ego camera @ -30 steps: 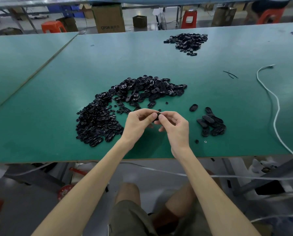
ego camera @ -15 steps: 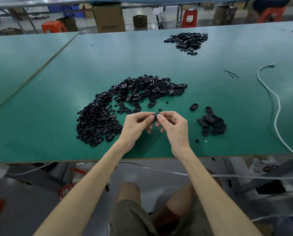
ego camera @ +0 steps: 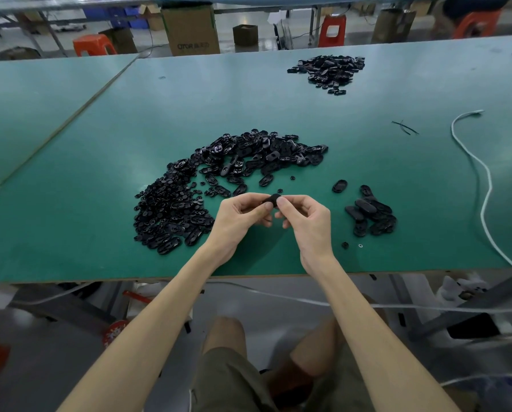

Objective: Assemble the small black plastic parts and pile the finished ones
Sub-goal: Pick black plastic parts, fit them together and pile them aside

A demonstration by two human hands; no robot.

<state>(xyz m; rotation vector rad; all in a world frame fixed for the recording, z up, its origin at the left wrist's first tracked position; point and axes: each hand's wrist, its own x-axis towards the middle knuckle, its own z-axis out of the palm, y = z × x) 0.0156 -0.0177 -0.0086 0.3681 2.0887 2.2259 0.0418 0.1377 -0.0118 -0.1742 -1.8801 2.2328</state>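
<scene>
The small black rounded plastic part (ego camera: 273, 200) sits pinched between the fingertips of both hands, raised a little above the green tabletop (ego camera: 100, 150). Only its rounded upper edge shows, facing away from the person. The rest is covered by fingers, so its long axis cannot be read with certainty.

The left hand (ego camera: 239, 218) pinches the part's left side between thumb and curled forefinger, with the other fingers folded loosely beneath. The right hand (ego camera: 306, 221) mirrors it, its thumb tip pressed to the part's right side and its fingers bent inward. The two thumb tips nearly touch. Both bare forearms rise from the lower edge of the view and converge, with the wrists over the near edge of the table.

Just left of the left hand and curving round beyond both hands lies a broad heap of loose black plastic pieces (ego camera: 189, 200). Near the right of the right hand sits a small pile of black oval pieces (ego camera: 372, 217), with a single black oval piece (ego camera: 339, 186) apart from it, beyond the right hand. A tiny black ring (ego camera: 344, 245) and a tiny pale ring (ego camera: 360, 245) lie to the right of the right wrist. Far beyond the hands is another heap of black parts (ego camera: 327, 68). Well to the right, a white cable (ego camera: 483, 191) snakes across the table.
</scene>
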